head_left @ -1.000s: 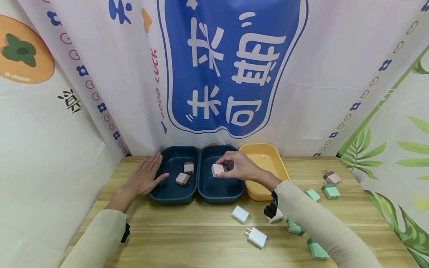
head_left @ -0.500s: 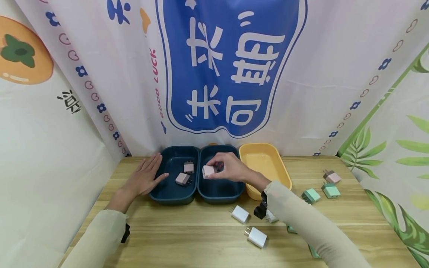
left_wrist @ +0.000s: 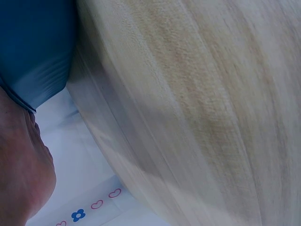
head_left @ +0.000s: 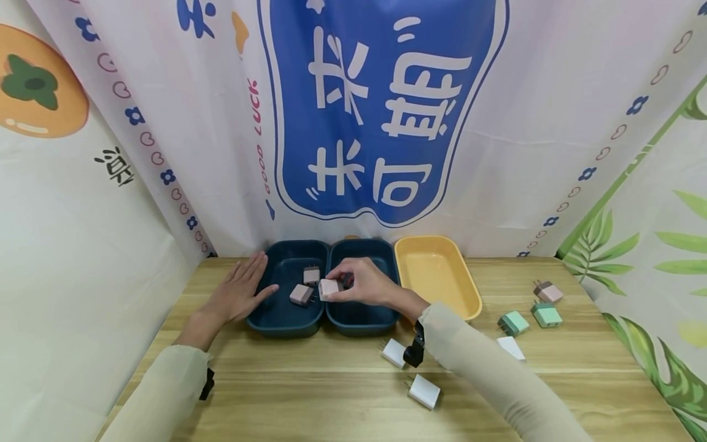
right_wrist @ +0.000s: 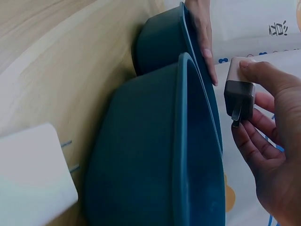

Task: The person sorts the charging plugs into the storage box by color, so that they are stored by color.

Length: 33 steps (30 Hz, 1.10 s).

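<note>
My right hand (head_left: 364,282) pinches a pink charger plug (head_left: 329,289) between thumb and fingers, over the shared edge of two dark blue bins. In the right wrist view the charger plug (right_wrist: 240,87) shows a dark grey end with metal prongs. The left blue bin (head_left: 284,319) has two pink charger plugs (head_left: 301,295) lying inside it. My left hand (head_left: 237,288) rests with straight fingers on that bin's left rim. The middle blue bin (head_left: 361,316) lies below my right hand, which hides part of its inside.
A yellow bin (head_left: 436,276) stands right of the blue ones. White charger plugs (head_left: 424,391) lie on the wooden table (head_left: 287,393) in front. Green charger plugs (head_left: 547,314) and another pink charger plug (head_left: 548,291) lie at the right. A printed curtain (head_left: 221,153) hangs behind.
My right hand has moved left with the pink charger plug, from above the middle blue bin to the edge of the left one. My left hand has stayed put.
</note>
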Each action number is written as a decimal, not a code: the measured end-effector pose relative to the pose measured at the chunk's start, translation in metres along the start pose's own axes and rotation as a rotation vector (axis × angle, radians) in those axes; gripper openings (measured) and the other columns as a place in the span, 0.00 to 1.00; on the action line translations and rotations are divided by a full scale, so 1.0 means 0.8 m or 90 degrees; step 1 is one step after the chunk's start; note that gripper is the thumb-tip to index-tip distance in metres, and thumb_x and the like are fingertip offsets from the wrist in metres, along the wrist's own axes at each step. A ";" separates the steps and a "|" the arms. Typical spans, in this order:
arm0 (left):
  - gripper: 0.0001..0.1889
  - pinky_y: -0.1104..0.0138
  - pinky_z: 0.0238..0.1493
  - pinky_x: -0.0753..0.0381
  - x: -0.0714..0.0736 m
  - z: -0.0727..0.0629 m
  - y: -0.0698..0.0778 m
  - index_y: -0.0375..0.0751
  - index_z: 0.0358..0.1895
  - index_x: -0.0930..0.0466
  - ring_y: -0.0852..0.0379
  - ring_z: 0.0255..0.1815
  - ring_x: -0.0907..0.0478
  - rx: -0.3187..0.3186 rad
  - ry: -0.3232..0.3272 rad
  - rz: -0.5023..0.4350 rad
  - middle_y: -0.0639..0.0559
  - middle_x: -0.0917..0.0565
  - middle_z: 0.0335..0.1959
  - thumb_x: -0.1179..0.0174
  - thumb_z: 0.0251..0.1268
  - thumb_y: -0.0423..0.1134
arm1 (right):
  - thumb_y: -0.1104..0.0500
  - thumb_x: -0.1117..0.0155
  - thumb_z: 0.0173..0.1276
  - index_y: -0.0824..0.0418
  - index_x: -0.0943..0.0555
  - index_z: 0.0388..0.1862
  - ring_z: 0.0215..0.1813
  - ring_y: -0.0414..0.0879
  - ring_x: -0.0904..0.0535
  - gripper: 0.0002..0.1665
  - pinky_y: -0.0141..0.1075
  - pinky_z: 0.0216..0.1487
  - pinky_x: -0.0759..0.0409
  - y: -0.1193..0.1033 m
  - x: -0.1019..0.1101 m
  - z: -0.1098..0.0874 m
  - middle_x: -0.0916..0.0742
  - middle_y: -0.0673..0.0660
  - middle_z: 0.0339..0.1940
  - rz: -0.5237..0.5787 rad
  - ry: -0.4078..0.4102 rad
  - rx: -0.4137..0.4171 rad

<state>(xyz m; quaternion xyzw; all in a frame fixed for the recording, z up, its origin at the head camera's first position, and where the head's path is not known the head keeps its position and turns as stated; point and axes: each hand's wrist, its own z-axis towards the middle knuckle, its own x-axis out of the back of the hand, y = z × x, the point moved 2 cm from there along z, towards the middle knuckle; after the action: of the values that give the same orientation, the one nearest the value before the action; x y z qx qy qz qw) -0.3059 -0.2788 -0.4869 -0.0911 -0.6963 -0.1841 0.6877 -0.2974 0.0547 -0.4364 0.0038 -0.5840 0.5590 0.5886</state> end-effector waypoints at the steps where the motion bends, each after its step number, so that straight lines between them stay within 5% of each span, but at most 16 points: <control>1: 0.48 0.38 0.85 0.62 0.000 0.000 0.000 0.32 0.86 0.60 0.34 0.88 0.59 -0.001 0.000 0.000 0.34 0.57 0.88 0.63 0.84 0.68 | 0.52 0.17 0.63 0.58 0.09 0.52 0.44 0.44 0.18 0.20 0.35 0.45 0.13 0.000 -0.002 0.001 0.10 0.51 0.47 0.000 0.001 -0.001; 17: 0.48 0.39 0.85 0.63 0.000 0.001 0.000 0.31 0.86 0.59 0.35 0.88 0.60 0.002 -0.009 -0.001 0.35 0.58 0.88 0.63 0.84 0.68 | 0.55 0.16 0.61 0.60 0.09 0.52 0.43 0.44 0.16 0.21 0.31 0.45 0.13 -0.007 -0.031 0.017 0.09 0.53 0.47 0.035 0.028 0.004; 27: 0.47 0.38 0.85 0.61 0.000 0.000 0.000 0.31 0.86 0.58 0.35 0.88 0.59 -0.003 0.001 -0.004 0.35 0.57 0.88 0.62 0.84 0.67 | 0.54 0.17 0.63 0.60 0.09 0.52 0.43 0.47 0.16 0.20 0.43 0.46 0.11 -0.013 -0.052 0.028 0.09 0.54 0.46 0.048 0.029 0.009; 33: 0.47 0.38 0.84 0.60 -0.001 0.000 -0.001 0.32 0.86 0.58 0.36 0.88 0.59 -0.004 0.008 0.000 0.36 0.57 0.88 0.62 0.84 0.67 | 0.55 0.18 0.64 0.60 0.10 0.53 0.43 0.42 0.17 0.21 0.33 0.46 0.13 -0.015 -0.063 0.029 0.09 0.54 0.49 0.061 0.024 -0.006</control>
<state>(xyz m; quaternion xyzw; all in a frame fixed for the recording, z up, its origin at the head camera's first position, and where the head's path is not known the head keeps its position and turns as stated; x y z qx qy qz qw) -0.3059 -0.2794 -0.4880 -0.0919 -0.6916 -0.1867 0.6916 -0.2902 0.0022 -0.4562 -0.0371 -0.5751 0.5836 0.5721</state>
